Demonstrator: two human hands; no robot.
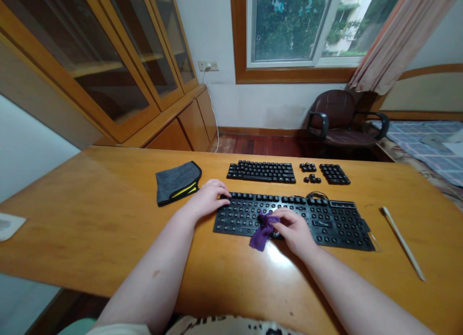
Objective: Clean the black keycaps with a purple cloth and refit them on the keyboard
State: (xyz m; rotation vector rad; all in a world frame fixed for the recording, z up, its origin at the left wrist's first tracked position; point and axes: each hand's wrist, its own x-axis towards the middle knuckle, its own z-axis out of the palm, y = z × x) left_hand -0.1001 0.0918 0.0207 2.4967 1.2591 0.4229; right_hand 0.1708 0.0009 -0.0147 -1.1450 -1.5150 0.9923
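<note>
A black keyboard [235, 214] lies on the wooden desk with most of its keycaps off; the top row of keys is still on. My left hand [211, 198] grips its upper left corner between thumb and fingers. In my right hand [294, 229] a crumpled purple cloth [261, 236] is pinched against the lower middle of the keyboard, part of it hanging over the front edge. The removed keycaps [262, 171] stand in rows behind the keyboard, with small groups of arrow and navigation keycaps [312, 179] and number pad keycaps [334, 174] to their right.
A folded grey cloth [177, 178] with a yellow inside lies left of the keyboard. To the right rests a thin pale brush [403, 243]. A white object [10, 226] is at the desk's left edge. An office chair [334, 115] stands beyond the desk [217, 277].
</note>
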